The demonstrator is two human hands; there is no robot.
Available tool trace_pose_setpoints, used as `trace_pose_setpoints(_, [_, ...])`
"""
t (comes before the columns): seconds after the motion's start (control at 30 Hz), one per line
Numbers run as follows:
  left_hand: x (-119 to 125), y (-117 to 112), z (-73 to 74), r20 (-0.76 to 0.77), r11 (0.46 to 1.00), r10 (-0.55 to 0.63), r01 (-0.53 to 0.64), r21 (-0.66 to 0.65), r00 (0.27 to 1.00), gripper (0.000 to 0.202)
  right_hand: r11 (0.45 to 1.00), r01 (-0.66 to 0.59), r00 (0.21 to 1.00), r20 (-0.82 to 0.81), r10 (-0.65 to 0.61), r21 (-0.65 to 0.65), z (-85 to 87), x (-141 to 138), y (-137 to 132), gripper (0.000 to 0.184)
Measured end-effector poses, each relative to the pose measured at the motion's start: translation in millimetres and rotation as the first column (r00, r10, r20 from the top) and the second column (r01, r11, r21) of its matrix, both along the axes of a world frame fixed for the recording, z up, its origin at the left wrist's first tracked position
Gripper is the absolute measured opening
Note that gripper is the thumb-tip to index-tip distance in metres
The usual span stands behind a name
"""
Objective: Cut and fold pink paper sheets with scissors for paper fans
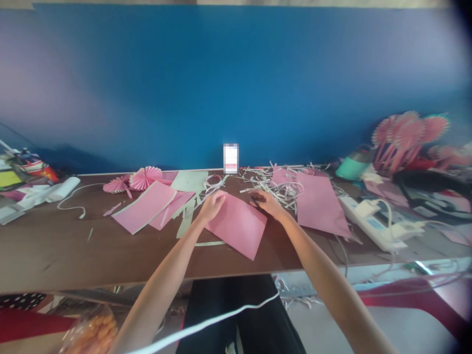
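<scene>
A sheet of pink paper (pixel 241 223) lies at a slant on the brown table in front of me. My left hand (pixel 213 205) is closed on its upper left corner, fingers pinched at the edge. Just beyond the sheet's right side, my right hand (pixel 268 203) is closed around a small dark tool (pixel 253 199); fingers cover most of it, so its kind is unclear. A tangle of thin white paper strips (pixel 282 191) lies beside and behind the right hand. Under my left wrist, pale paper scraps (pixel 186 223) stick out.
More pink sheets lie left (pixel 144 206) and right (pixel 320 201). Folded pink paper fans (pixel 146 178) rest at the back left. A phone (pixel 230 158) leans against the blue wall (pixel 228 83). A white power strip (pixel 372 223) with cables is at right; a white cable (pixel 206 322) crosses my lap.
</scene>
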State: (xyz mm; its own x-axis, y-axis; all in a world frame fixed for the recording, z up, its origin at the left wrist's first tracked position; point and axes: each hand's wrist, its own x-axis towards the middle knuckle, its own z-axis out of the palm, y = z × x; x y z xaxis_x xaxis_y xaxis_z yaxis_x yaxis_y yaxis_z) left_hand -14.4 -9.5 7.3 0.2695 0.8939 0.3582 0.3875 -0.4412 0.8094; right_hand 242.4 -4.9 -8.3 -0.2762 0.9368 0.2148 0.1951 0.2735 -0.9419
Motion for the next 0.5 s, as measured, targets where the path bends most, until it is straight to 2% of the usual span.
trace_pose_setpoints(0.1, [-7, 8, -6.7, 0.116, 0.983, 0.167, -0.156, -0.099, 0.979, 0.034, 0.979, 0.204, 0.978, -0.037, -0.203, 0.023, -3.7, 8, 6, 0.047])
trace_pose_setpoints(0.17, [-12, 14, -12.3, 0.174, 0.947, 0.312, -0.292, -0.129, 0.934, 0.034, 0.932, 0.339, 0.937, 0.040, -0.346, 0.129, -5.4, 13, 9, 0.040])
trace_pose_setpoints(0.23, [-15, 19, -15.5, 0.238, 0.910, 0.415, -0.398, -0.116, 0.878, 0.033, 0.874, 0.405, 0.880, 0.146, -0.452, 0.268, -6.5, 17, 11, 0.033])
trace_pose_setpoints(0.3, [-17, 19, -14.1, 0.288, 0.879, 0.472, -0.472, -0.074, 0.833, 0.032, 0.820, 0.441, 0.809, 0.234, -0.539, 0.365, -8.0, 20, 12, 0.030])
trace_pose_setpoints(0.37, [-16, 14, -8.4, 0.319, 0.848, 0.502, -0.529, -0.002, 0.804, 0.034, 0.786, 0.470, 0.738, 0.310, -0.599, 0.402, -10.5, 24, 14, 0.029])
trace_pose_setpoints(0.43, [-13, 6, -1.2, 0.335, 0.817, 0.507, -0.566, 0.107, 0.794, 0.036, 0.782, 0.471, 0.688, 0.386, -0.615, 0.407, -14.0, 27, 16, 0.028])
trace_pose_setpoints(0.5, [-8, -4, 4.3, 0.314, 0.805, 0.463, -0.541, 0.241, 0.829, 0.040, 0.809, 0.434, 0.674, 0.453, -0.584, 0.397, -17.8, 31, 19, 0.031])
